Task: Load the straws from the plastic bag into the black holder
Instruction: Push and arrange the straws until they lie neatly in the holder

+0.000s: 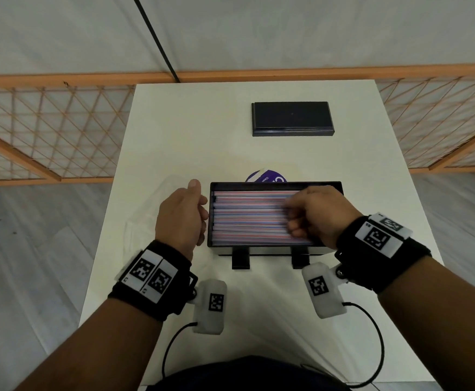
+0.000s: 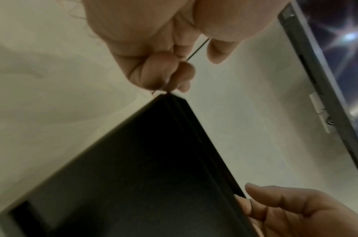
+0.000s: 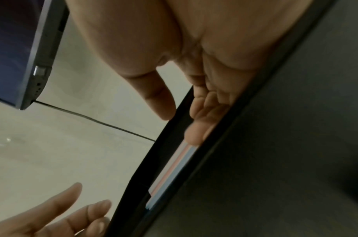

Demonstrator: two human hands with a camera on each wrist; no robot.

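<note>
The black holder (image 1: 270,250) stands mid-table, filled with red, blue and white straws (image 1: 247,218) lying lengthwise. My left hand (image 1: 202,215) is at its left end, thumb up, loosely bent fingers touching the end wall (image 2: 143,168). My right hand (image 1: 295,218) lies over the right part, bent fingers pressing down on the straws (image 3: 174,168) and thumb along the far wall. Neither hand lifts anything. The clear plastic bag (image 1: 151,210) lies flat to the left of my left hand.
A black lid (image 1: 292,118) lies at the back of the white table (image 1: 188,131). A purple label (image 1: 265,176) shows just behind the holder. The table's side edges are close to both forearms. A grey-edged device (image 3: 42,64) and a thin cable (image 3: 93,118) appear in the right wrist view.
</note>
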